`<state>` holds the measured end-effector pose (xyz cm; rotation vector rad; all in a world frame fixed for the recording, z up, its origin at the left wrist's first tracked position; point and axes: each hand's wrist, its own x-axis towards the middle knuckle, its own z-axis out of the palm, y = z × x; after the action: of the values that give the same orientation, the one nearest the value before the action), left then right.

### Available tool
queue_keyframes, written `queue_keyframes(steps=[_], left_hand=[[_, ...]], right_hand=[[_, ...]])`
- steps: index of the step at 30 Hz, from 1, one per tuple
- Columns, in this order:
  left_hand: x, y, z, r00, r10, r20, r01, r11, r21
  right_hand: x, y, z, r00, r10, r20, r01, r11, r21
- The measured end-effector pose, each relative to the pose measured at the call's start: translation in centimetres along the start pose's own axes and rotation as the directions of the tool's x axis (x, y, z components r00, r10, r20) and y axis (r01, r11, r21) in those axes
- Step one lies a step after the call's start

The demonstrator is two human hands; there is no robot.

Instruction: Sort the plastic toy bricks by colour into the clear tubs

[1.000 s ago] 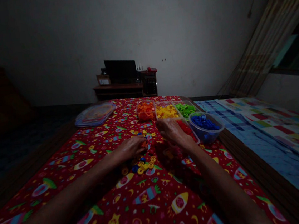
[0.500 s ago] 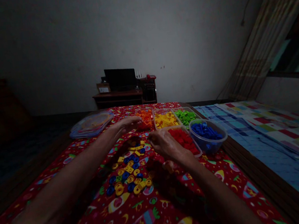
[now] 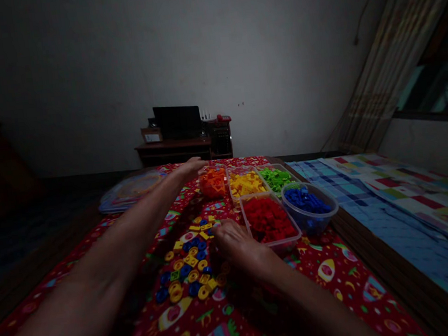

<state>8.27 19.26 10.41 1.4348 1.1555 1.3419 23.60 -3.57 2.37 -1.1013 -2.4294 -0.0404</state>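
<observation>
My left hand (image 3: pixel 192 166) reaches to the far left corner of the clear container with orange bricks (image 3: pixel 214 182). Its fingers look stretched out, and I see nothing in them. Low over the cloth, my right hand (image 3: pixel 234 238) has its fingers curled together, and whatever they may hold is hidden. Just left of it lie loose yellow and blue toy pieces (image 3: pixel 192 260), many of them round, with a green one among them. The container of red bricks (image 3: pixel 268 218) stands beside my right hand. Behind it is the container of yellow bricks (image 3: pixel 247 183).
Green bricks (image 3: pixel 277 179) fill a container at the back right, and blue bricks (image 3: pixel 306 200) a round tub in front. Stacked clear lids (image 3: pixel 129 192) lie at the left edge. A patterned red cloth (image 3: pixel 209 320) covers the table. A bed (image 3: pixel 389 197) adjoins on the right.
My left hand has moved away from me to the far side of the orange container. My right hand has come down and nearer, off the red container towards the loose pieces.
</observation>
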Motion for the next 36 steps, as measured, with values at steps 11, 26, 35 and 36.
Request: queue_keyframes(steps=[11, 26, 35, 36], left_hand=[[-6.8, -0.1, -4.7, 0.99, -0.025, 0.138, 0.007, 0.991, 0.133], [-18.1, -6.4, -9.2, 0.969, 0.088, 0.231, -0.207, 0.801, 0.562], [-18.5, -7.5, -8.0, 0.964, 0.112, 0.241, -0.24, 0.756, 0.608], [-18.6, -7.5, -8.0, 0.965, 0.105, 0.241, -0.234, 0.761, 0.605]], right_hand=[[0.1, -1.1, -0.7, 0.966, -0.034, 0.255, 0.072, 0.987, -0.141], [1.7, 3.3, -8.8, 0.952, 0.272, 0.143, -0.279, 0.96, 0.035], [1.0, 6.0, -10.9, 0.859, 0.51, -0.056, -0.51, 0.86, 0.002], [1.0, 5.9, -11.1, 0.85, 0.519, -0.096, -0.52, 0.854, 0.014]])
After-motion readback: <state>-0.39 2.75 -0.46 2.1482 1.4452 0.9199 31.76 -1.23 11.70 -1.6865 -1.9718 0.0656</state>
